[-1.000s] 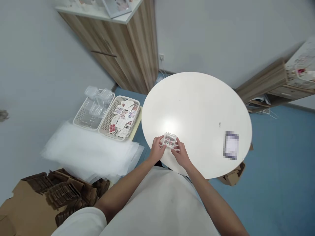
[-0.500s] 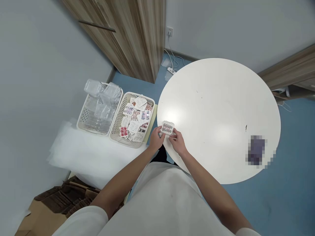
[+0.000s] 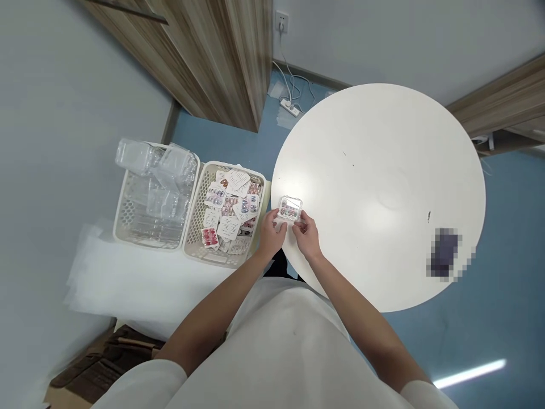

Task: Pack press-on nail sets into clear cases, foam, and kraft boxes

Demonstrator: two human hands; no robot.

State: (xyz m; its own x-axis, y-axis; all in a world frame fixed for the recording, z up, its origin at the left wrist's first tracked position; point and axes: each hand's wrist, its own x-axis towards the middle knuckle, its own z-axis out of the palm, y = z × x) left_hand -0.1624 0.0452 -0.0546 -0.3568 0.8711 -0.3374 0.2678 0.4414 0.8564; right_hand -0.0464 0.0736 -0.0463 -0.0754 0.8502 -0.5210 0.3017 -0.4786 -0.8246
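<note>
A small clear plastic case (image 3: 290,208) with rows of press-on nails inside is at the left edge of the round white table. My left hand (image 3: 272,232) grips its left side, fingers bent against the rim. On the other side, my right hand (image 3: 307,234) pinches the right edge. Light reflects off the upper part of the lid and hides some of the nails. To the left, a cream basket (image 3: 193,230) holds many nail cards, some showing coloured nails and some printed backs.
Another basket (image 3: 120,218) beside it is piled with empty clear cases (image 3: 136,156). The round table (image 3: 383,142) carries a blurred dark item (image 3: 444,253) at its right. A power strip (image 3: 289,108) with cables lies on the floor. Brown cardboard (image 3: 96,369) is at the lower left.
The case has moved slightly away from my body, with both hands still on it. Glare now covers its upper part. The camera view has shifted a little.
</note>
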